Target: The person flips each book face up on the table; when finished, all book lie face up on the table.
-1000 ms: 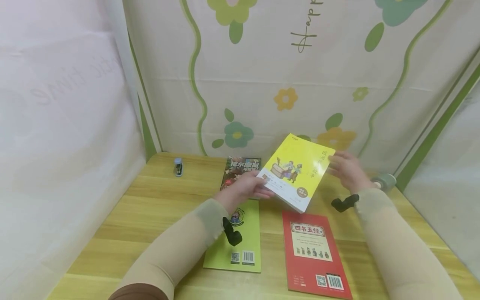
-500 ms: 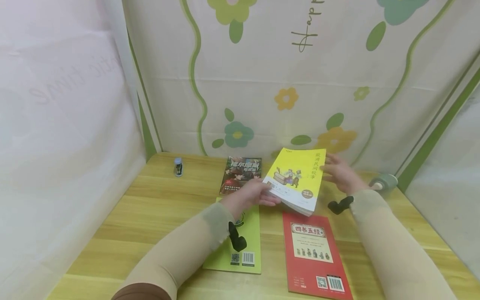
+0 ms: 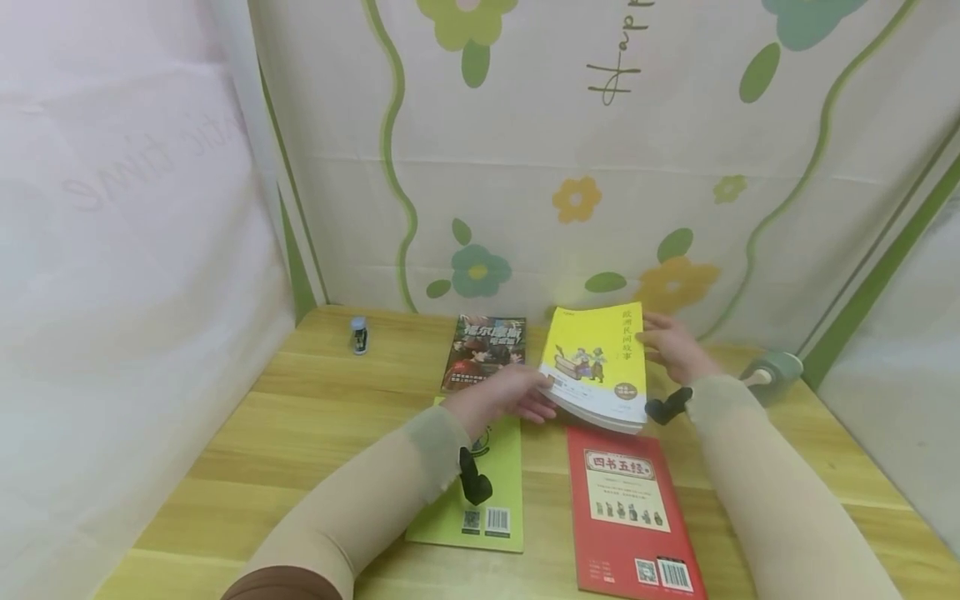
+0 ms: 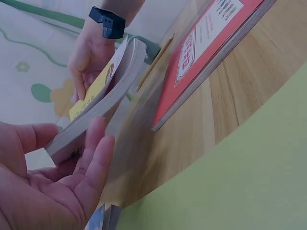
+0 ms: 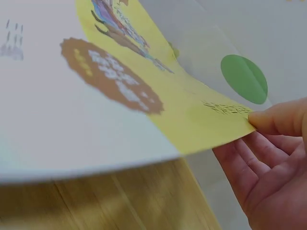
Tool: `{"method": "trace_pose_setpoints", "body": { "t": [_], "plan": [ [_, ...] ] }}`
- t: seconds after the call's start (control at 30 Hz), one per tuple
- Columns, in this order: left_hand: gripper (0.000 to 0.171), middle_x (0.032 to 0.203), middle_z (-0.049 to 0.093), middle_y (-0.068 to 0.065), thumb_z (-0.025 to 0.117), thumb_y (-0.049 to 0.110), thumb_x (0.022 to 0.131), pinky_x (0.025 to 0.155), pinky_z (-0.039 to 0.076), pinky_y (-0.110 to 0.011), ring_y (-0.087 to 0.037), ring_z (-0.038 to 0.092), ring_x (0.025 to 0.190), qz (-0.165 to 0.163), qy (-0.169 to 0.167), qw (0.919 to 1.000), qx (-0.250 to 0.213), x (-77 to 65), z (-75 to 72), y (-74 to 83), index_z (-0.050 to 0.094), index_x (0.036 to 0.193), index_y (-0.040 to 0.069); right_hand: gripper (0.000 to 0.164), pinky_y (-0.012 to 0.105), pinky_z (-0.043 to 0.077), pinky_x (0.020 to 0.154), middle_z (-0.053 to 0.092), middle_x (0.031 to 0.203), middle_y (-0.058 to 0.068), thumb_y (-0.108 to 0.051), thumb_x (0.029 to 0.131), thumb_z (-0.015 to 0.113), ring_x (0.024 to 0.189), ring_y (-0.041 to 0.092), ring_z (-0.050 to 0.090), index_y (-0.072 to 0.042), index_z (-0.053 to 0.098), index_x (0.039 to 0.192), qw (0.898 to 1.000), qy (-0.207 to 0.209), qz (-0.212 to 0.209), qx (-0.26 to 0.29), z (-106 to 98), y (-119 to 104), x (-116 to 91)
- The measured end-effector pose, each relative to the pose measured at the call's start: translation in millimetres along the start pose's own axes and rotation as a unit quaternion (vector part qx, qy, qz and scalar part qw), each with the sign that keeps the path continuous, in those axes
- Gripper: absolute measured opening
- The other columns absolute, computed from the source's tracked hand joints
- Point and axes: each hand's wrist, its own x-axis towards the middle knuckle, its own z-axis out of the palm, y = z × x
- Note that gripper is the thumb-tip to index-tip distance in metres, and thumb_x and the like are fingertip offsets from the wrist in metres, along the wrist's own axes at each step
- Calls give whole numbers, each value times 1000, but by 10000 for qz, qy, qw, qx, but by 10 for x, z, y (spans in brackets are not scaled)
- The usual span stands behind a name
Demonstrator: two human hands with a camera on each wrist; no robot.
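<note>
A thick paperback with a yellow and white cover (image 3: 596,354) is held tilted over the back middle of the table. My left hand (image 3: 510,396) grips its lower left corner, thumb on one side and fingers beneath, as the left wrist view shows (image 4: 62,177). At the opposite edge, my right hand (image 3: 675,346) pinches the yellow cover between thumb and fingers; in the right wrist view the cover bends at that pinch. Just in front of the paperback lies a red book (image 3: 630,542). A lime-green book (image 3: 450,525) lies partly under my left forearm.
Behind the green book lies a dark book with cartoon figures (image 3: 483,354). A small item with a blue top (image 3: 359,336) stands at the back left. At the back right is a grey-green object (image 3: 776,375). Patterned cloth (image 3: 517,225) hangs behind the wooden table (image 3: 300,442).
The yellow paperback has come down and turned more upright in the head view, its top edge moving left. Both hands have moved with it, the right one leftward. The other books stay put.
</note>
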Motion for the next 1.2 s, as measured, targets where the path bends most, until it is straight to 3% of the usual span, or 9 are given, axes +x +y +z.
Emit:
{"method": "trace_pose_setpoints", "body": {
  "t": [0.23, 0.37, 0.5, 0.7, 1.0, 1.2],
  "plan": [
    [13, 85, 66, -16, 65, 10, 91, 67, 61, -39, -21, 62, 65, -25, 129, 9987, 501, 28, 0, 23, 66, 94, -3, 67, 39, 45, 105, 24, 158, 23, -1, 100, 45, 116, 23, 56, -4, 9, 157, 9999, 60, 104, 35, 46, -23, 70],
    [10, 82, 67, -18, 68, 6, 89, 62, 61, -32, -19, 62, 61, -163, 143, 9977, 645, 71, 32, 7, 67, 87, -3, 68, 33, 46, 103, 16, 161, 20, 3, 99, 43, 132, 33, 43, -3, 8, 157, 9998, -8, 144, 124, 82, -17, 103],
    [9, 77, 68, -16, 69, 4, 88, 60, 59, -28, -16, 62, 57, -270, 258, 9967, 727, 124, 88, -30, 68, 83, -3, 69, 36, 41, 108, 14, 161, 19, 6, 97, 42, 137, 38, 34, -3, 10, 157, 9998, -43, 152, 90, 116, 7, 143],
    [8, 72, 67, -14, 65, 0, 89, 65, 60, -30, -16, 62, 57, -307, 266, 9963, 758, 144, 138, -30, 68, 84, -5, 69, 45, 33, 113, 17, 160, 22, 9, 95, 39, 136, 39, 34, -2, 11, 157, 9999, -97, 73, -2, 140, 49, 184],
    [9, 76, 68, -19, 59, -7, 86, 69, 61, -33, -22, 66, 62, -398, 179, 9961, 769, 126, 185, 9, 66, 90, -11, 70, 39, 45, 104, 17, 160, 24, 11, 93, 37, 134, 43, 35, -3, 11, 157, 9996, -148, 166, 155, 230, -38, 77],
    [13, 79, 70, -20, 64, -9, 86, 73, 61, -36, -28, 70, 71, -445, 154, 9948, 898, 116, 218, 14, 65, 99, -11, 80, 52, 34, 111, 5, 161, 25, 11, 93, 40, 138, 48, 26, -11, -1, 158, 9993, -43, 322, 206, 247, -32, 12]
  ]
}}
